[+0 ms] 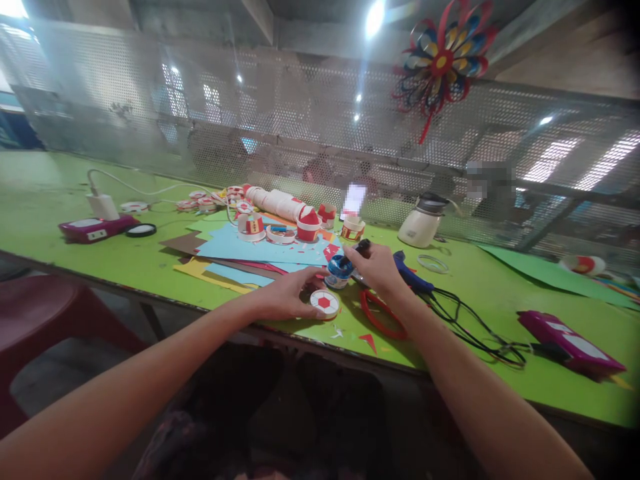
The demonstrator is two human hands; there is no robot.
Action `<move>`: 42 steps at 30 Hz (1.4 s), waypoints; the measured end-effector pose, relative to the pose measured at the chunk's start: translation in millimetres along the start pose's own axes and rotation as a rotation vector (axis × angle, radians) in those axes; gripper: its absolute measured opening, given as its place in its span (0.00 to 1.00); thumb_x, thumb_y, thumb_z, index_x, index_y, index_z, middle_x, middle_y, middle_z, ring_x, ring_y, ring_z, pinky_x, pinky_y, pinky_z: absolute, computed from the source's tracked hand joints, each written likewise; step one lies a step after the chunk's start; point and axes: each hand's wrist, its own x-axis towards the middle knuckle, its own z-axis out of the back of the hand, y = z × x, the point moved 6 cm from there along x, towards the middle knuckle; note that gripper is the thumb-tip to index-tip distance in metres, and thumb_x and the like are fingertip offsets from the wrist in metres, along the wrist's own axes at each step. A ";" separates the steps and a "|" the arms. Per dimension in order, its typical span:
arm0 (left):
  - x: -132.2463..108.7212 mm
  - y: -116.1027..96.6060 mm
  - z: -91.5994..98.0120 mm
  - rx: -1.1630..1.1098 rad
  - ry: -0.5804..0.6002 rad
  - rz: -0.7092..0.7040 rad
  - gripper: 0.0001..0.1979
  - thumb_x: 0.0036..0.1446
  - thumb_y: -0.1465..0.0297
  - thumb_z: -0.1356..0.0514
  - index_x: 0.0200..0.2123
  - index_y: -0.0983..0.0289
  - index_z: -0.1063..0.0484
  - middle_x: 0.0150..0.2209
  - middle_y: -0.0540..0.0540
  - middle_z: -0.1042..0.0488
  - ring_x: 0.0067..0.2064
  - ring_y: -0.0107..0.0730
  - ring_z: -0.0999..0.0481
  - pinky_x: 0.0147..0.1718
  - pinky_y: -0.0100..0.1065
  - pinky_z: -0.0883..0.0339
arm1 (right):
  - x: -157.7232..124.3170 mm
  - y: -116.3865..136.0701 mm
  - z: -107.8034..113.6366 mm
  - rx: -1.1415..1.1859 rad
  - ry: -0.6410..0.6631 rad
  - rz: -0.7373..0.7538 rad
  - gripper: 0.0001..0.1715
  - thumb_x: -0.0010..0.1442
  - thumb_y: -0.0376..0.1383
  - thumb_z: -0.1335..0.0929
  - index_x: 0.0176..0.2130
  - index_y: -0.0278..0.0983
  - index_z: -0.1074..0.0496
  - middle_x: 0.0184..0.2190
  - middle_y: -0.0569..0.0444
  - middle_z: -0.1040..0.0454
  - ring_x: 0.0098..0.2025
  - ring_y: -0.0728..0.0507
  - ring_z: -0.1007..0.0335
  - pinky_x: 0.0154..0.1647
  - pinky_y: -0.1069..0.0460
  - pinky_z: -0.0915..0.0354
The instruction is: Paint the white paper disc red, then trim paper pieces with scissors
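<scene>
My left hand [287,295] rests on the green table [75,253], fingers curled around a round white paper disc with a red hexagon pattern [324,303]. My right hand [376,267] is closed on a small dark object [362,247] just above a small blue-and-white glue pot [340,269]. A red ring [383,317] lies beneath my right wrist. A blue hot-glue gun [413,276] with a black cord lies just right of that hand.
Coloured paper sheets [260,250] with red-and-white paper rings lie behind my hands. A white jar [420,223], two magenta devices [95,229] [570,343], a white charger [103,205] and a green sheet [545,270] sit around. A mesh screen with a paper flower [443,60] backs the table.
</scene>
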 end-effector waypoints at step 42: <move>0.4 -9.1 -0.5 0.005 0.036 -0.034 0.32 0.49 0.59 0.34 0.55 0.63 0.39 0.50 0.59 0.28 0.51 0.40 0.28 0.48 0.36 0.36 | -23.5 33.1 -9.5 0.173 0.218 0.021 0.21 0.56 0.46 0.31 0.21 0.34 0.32 0.15 0.55 0.31 0.16 0.51 0.38 0.18 0.55 0.42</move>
